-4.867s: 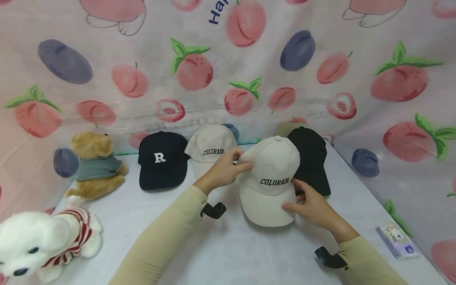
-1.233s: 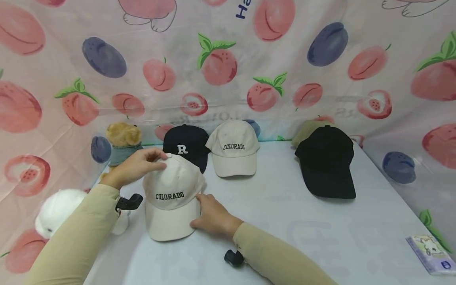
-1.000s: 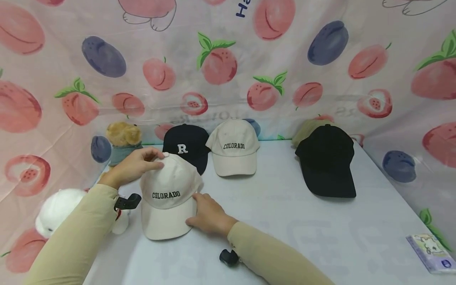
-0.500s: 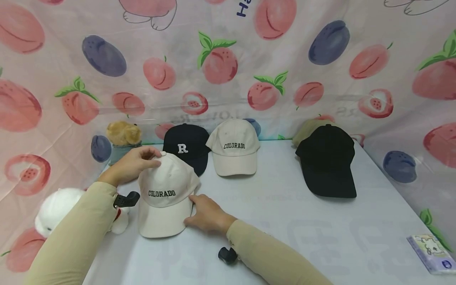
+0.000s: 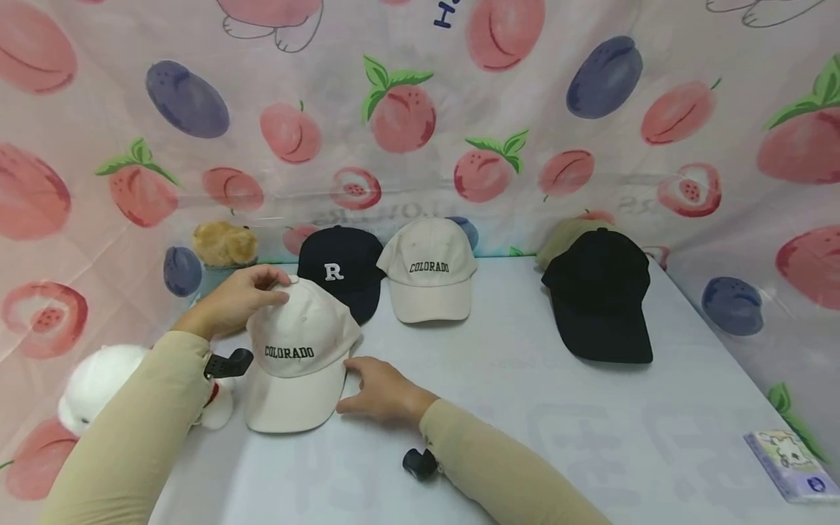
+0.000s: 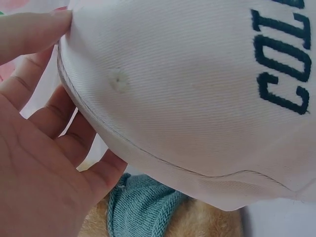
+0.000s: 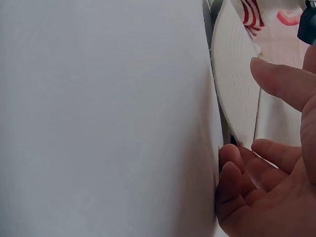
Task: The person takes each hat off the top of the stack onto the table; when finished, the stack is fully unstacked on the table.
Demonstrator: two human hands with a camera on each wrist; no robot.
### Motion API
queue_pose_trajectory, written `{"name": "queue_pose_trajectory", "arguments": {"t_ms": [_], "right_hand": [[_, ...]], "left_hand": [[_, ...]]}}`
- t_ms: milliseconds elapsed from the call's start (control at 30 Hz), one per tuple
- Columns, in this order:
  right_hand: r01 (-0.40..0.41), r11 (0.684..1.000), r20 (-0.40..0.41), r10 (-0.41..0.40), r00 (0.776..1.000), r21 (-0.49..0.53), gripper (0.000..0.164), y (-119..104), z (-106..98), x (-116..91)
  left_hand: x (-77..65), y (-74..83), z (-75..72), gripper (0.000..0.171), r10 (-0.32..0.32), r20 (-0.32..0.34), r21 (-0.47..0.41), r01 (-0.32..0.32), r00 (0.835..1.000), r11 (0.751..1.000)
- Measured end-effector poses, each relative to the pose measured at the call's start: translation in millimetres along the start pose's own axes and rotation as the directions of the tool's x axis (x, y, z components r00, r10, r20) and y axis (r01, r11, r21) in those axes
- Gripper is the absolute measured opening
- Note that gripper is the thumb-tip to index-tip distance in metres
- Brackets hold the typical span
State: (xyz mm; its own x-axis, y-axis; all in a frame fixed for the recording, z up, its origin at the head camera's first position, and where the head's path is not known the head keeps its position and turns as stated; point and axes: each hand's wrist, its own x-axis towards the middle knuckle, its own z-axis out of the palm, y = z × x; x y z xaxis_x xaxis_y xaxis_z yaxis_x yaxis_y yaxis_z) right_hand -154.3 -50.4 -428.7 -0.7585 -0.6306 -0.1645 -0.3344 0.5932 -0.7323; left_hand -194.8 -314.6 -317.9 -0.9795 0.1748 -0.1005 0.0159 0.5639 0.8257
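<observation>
A cream baseball cap lettered COLORADO (image 5: pixel 295 343) sits on the table at left centre, brim facing me. My left hand (image 5: pixel 230 297) pinches its crown near the top button; in the left wrist view the thumb (image 6: pixel 37 29) lies on the cloth's edge and the fingers go behind it. My right hand (image 5: pixel 387 390) is at the brim's right edge, thumb and forefinger spread apart. In the right wrist view its thumb (image 7: pixel 281 81) stands off the brim (image 7: pixel 234 74), while the loosely bent fingers are close to the brim's corner; contact is hard to tell.
Behind stand a dark cap with an R (image 5: pixel 337 266) and a second cream COLORADO cap (image 5: pixel 429 270). To the right, a black cap (image 5: pixel 600 299) partly covers an olive cap (image 5: pixel 558 244). A teddy bear (image 5: pixel 223 244), a white plush dog (image 5: pixel 98 379) and a tissue pack (image 5: pixel 790 467) lie around.
The cream cap came from right of centre, in front of the black cap, to the left, carried by both hands. Lately it shifted slightly further left, and the right thumb came off the brim.
</observation>
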Motion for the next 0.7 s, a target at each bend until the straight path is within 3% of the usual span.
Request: {"name": "queue_pose_trajectory", "arguments": {"t_ms": [500,700], "right_hand": [[0.004,1.0,0.044,-0.003,0.999,-0.025,0.078,-2.5,0.7,8.1],[0.02,0.999,0.058,-0.018,0.998,-0.026,0.078,-3.0,-0.3,8.9]], "left_hand": [[-3.5,0.0,-3.0,0.034,-0.016,0.004,-0.03,0.016,1.0,0.999],[-4.4,1.0,-3.9,0.038,-0.022,-0.008,0.01,0.022,1.0,1.0]]}}
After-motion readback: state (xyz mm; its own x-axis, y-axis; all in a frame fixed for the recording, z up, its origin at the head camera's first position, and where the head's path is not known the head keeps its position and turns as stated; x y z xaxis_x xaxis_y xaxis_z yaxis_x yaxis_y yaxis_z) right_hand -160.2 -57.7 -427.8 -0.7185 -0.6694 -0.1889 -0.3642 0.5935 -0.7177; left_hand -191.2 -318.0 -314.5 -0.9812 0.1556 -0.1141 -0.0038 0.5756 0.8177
